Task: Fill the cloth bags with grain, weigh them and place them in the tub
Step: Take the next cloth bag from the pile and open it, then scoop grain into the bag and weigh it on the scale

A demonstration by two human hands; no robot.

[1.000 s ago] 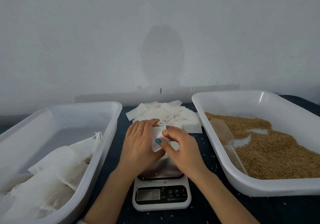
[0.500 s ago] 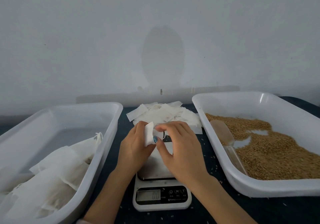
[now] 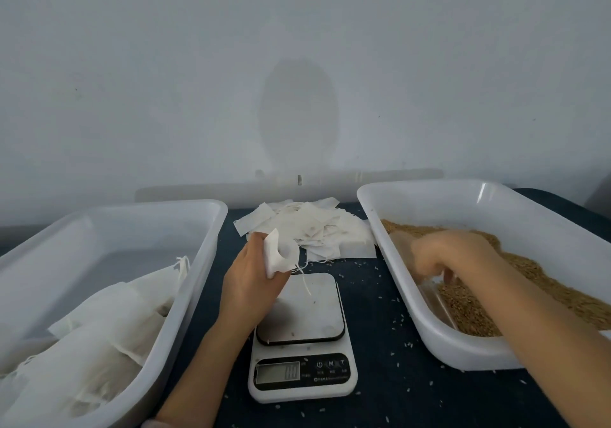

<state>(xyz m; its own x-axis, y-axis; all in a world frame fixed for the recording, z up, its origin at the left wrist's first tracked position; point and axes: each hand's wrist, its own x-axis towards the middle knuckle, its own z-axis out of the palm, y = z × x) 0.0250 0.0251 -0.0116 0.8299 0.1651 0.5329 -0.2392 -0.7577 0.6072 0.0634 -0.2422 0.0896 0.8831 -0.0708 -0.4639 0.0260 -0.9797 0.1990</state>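
On the dark tabletop [image 3: 380, 298], centre front: digital scale [image 3: 301, 308]. Its platform is bare save a few stray kernels and its display is too small to read. It stands between the two tubs, apparently so each bag can be weighed on its way left.

Over the scale's far edge: left hand [image 3: 254, 282], thumb and fingers pinching one empty cloth bag [image 3: 279, 255]. The mouth seems spread, judged ready to take grain, and the drawstring hangs above the platform.

Right: grain tub [image 3: 463, 351], holding brown grain [image 3: 479, 315] and a clear scoop [image 3: 436, 305]. Right hand [image 3: 453, 255] is inside the tub by the scoop, motion-blurred; whether it grips anything cannot be told.

Behind the scale: heap of empty bags [image 3: 324, 229], within reach of either hand.

Left: receiving tub [image 3: 132, 229], with filled bags [image 3: 109, 322] piled at its near end.

Step judged: filling about to begin.
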